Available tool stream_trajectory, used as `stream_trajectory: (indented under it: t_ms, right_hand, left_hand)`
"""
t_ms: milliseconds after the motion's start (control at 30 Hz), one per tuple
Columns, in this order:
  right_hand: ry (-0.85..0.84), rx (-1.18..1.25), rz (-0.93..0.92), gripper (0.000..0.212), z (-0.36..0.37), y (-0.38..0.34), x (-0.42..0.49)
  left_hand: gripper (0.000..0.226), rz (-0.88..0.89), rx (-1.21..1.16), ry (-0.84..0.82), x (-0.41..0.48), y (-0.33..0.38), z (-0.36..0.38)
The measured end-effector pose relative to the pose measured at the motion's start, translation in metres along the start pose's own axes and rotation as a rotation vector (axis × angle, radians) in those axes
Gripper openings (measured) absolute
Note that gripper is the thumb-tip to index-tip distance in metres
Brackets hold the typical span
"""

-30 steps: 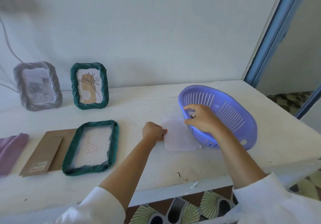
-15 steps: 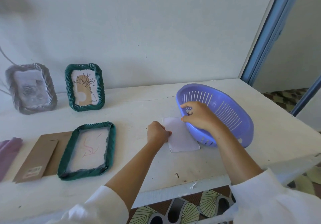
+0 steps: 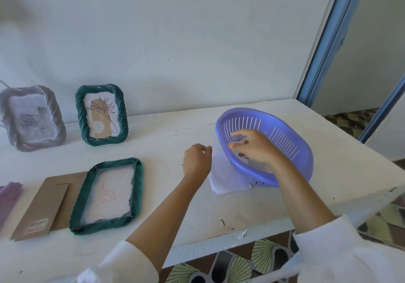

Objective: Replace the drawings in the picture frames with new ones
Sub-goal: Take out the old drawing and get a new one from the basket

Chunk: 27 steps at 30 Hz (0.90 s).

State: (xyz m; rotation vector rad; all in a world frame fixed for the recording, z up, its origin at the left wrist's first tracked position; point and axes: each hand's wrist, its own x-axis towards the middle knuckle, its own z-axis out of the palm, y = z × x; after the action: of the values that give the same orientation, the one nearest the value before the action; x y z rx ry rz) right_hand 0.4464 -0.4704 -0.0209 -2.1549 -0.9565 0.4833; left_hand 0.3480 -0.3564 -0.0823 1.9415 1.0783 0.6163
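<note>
1. White table is standing against a pale wall.
2. Right hand is gripping the tilted purple basket, now raised further off the white sheets at centre.
3. Left hand, curled, is pinching the sheets' edge, freeing a new drawing for the open green frame, lower left.

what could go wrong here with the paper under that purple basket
The right hand grips the rim of the purple basket, which looks tilted over the white paper. If it drops back while the left hand pulls, the sheet could crease or tear. The basket also sits toward the table front edge, so a hard tug might drag it off. The left hand looks blurred; its hold on the paper is uncertain and it may slip.
</note>
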Motion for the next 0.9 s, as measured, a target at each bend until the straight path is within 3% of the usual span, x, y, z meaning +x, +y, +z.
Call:
stream_trajectory:
  t_ms: [167, 333, 433, 533, 600, 900]
  right_hand:
    - [0.173, -0.085, 0.111, 0.029, -0.037, 0.024, 0.02]
    - [0.044, -0.215, 0.265, 0.04, -0.034, 0.051, 0.034]
    - [-0.026, -0.299, 0.316, 0.052, -0.029, 0.059, 0.038]
    - [-0.086, -0.367, 0.365, 0.046, -0.024, 0.059, 0.038]
    - [-0.113, -0.385, 0.4, 0.054, -0.021, 0.06, 0.038]
    - [-0.036, -0.498, 0.445, 0.057, -0.021, 0.064, 0.043]
  left_hand:
    - [0.031, 0.204, -0.155, -0.015, 0.004, 0.026, -0.001]
    - [0.038, 0.229, -0.131, -0.115, 0.004, 0.021, 0.012]
    - [0.039, 0.233, -0.152, -0.099, 0.004, 0.017, 0.016]
    - [0.039, 0.238, -0.162, -0.085, 0.006, 0.016, 0.017]
    - [0.04, 0.247, -0.155, -0.077, 0.006, 0.015, 0.017]
    - [0.042, 0.237, -0.183, -0.058, 0.007, 0.014, 0.023]
